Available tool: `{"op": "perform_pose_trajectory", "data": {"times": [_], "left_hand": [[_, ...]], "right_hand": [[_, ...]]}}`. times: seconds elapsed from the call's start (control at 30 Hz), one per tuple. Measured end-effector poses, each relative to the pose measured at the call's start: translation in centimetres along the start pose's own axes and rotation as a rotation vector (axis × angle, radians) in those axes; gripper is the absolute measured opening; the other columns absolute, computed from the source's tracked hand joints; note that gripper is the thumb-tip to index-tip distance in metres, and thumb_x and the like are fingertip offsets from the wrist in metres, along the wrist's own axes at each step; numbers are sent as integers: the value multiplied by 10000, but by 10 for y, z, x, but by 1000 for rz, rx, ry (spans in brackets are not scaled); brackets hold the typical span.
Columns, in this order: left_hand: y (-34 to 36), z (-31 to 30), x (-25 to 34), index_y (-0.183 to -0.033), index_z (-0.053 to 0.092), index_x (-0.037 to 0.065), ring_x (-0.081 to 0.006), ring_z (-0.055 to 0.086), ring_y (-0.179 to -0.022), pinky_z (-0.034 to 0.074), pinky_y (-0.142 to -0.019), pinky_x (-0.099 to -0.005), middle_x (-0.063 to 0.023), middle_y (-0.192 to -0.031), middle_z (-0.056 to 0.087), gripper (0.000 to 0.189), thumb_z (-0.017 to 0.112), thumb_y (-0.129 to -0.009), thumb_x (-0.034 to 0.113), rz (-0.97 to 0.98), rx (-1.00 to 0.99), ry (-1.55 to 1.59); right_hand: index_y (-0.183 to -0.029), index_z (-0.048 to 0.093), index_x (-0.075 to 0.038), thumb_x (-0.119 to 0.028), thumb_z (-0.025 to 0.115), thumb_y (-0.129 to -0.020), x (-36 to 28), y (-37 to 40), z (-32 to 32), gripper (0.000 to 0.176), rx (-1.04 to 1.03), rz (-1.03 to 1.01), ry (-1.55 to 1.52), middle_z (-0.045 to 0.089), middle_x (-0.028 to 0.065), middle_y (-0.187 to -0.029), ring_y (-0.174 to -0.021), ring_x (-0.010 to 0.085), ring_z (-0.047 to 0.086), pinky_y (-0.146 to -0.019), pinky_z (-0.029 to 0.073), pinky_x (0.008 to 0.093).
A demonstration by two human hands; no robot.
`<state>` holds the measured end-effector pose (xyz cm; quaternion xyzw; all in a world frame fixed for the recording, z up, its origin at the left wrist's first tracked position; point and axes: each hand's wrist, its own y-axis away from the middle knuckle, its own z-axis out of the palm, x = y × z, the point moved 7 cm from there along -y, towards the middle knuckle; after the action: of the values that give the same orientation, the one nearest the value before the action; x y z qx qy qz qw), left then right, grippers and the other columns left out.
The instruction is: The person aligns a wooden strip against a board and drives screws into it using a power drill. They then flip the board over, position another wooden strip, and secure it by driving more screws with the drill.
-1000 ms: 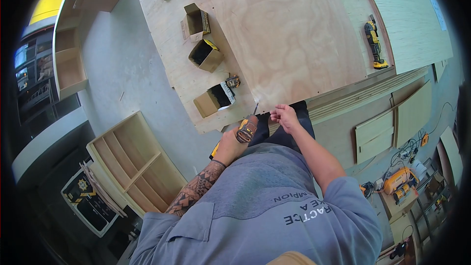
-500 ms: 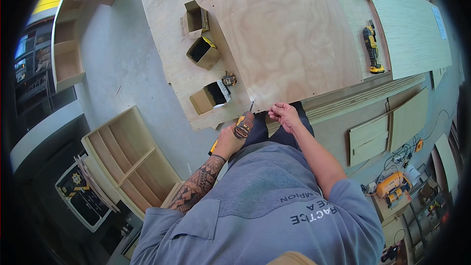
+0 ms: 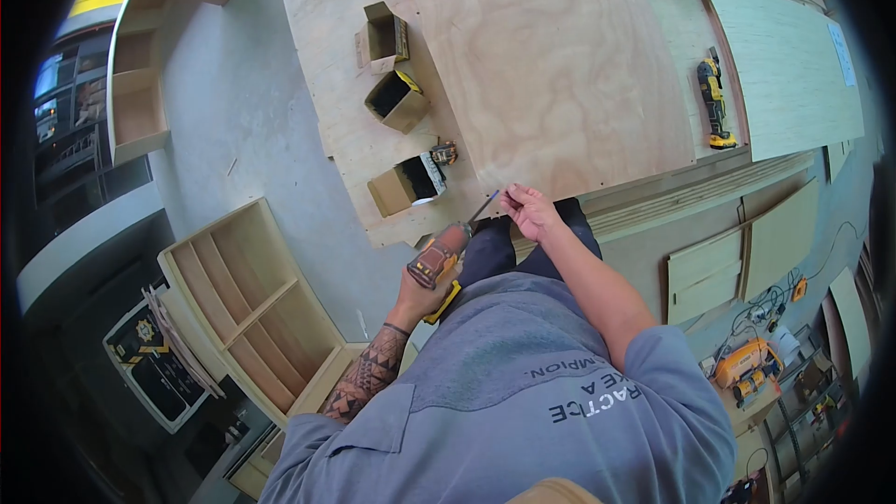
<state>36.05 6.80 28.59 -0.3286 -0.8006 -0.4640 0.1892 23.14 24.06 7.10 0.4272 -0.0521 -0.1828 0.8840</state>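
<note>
My left hand (image 3: 427, 297) is wrapped around the grip of a cordless driver (image 3: 441, 257), which points up and to the right. A long thin bit (image 3: 483, 207) extends from its chuck toward my right hand (image 3: 530, 213). The fingers of that hand are pinched together right at the bit's tip; whatever is between them is too small to make out. Both hands are in front of my body at the near edge of a large plywood sheet (image 3: 551, 65).
Three open cardboard boxes, one with dark contents (image 3: 425, 177), stand left on the worktable beside a small yellow-and-black tool (image 3: 445, 151). A yellow cordless tool (image 3: 716, 103) lies right. Stacked boards (image 3: 691, 196) sit below the top; a wooden cabinet frame (image 3: 252, 308) stands at left.
The driver has swung so its bit points more to the right, toward my right hand. My right hand has moved slightly up and left, bringing its fingers to the bit's tip.
</note>
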Motion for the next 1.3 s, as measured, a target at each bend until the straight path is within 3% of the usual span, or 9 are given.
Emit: {"op": "perform_pose_trajectory", "data": {"times": [0.23,0.5,0.67,0.73,0.8,0.93,0.97,1.1,1.3], "left_hand": [[-7,-12,-15,-1265,656,28,-157,700,-1018,575,-916,-349,-45,-1086,745,423,809,-901,178,19,-4,156],[-22,-24,-16,-1153,695,44,-42,576,-644,495,-574,-228,18,-883,697,221,748,-957,130,-123,-26,510],[-73,-40,-2,-1058,711,55,-63,576,-601,477,-514,-259,26,-784,642,166,774,-936,149,-71,147,423],[-103,-53,1,-907,671,75,-78,544,-538,464,-499,-275,28,-646,570,143,747,-951,189,-93,199,381],[-137,-63,4,-915,681,69,-87,554,-531,473,-499,-283,18,-648,582,172,765,-932,218,-95,229,279],[-180,-79,17,-980,725,48,-103,599,-536,512,-515,-306,-13,-662,620,295,813,-875,309,-60,282,20],[-189,-80,15,-1142,734,1,-269,770,-865,600,-809,-396,-185,-929,778,511,793,-840,409,-148,190,-67],[-190,-88,44,-1132,731,-9,-260,770,-854,605,-800,-395,-182,-918,775,497,784,-846,393,-34,211,-99],[-192,-92,48,-1131,722,-26,-255,770,-863,605,-795,-395,-189,-934,773,489,773,-844,367,-116,192,-76]], "right_hand": [[-1025,730,-40,-120,701,-1013,-8,-13,45,86,-28,-29,-109,757,70,-967,-868,175,748,-830,664,306],[-1038,708,-44,-216,676,-1043,-6,-17,59,175,-75,71,-5,748,72,-941,-842,167,737,-787,655,302],[-1191,619,-12,-132,574,-1052,20,-16,80,189,18,146,123,710,110,-941,-828,224,712,-750,624,354],[-1253,582,7,-81,529,-1041,22,-8,77,235,28,116,191,697,134,-966,-829,248,705,-744,615,370],[-1326,527,55,38,449,-983,11,5,64,353,79,22,377,677,179,-1042,-852,275,710,-770,623,376],[-1368,491,78,51,483,-984,-23,42,22,385,142,-104,394,664,214,-1116,-883,286,717,-786,631,375],[-1376,481,81,53,507,-987,-33,54,9,392,175,-137,370,674,218,-1124,-893,281,721,-795,634,367],[-1375,474,67,11,594,-1008,-56,87,-39,390,258,-239,306,706,224,-1135,-901,253,733,-796,638,341],[-1223,529,-11,-63,657,-1020,-65,105,-62,245,330,-314,225,740,177,-1035,-813,204,730,-722,633,324]]}}
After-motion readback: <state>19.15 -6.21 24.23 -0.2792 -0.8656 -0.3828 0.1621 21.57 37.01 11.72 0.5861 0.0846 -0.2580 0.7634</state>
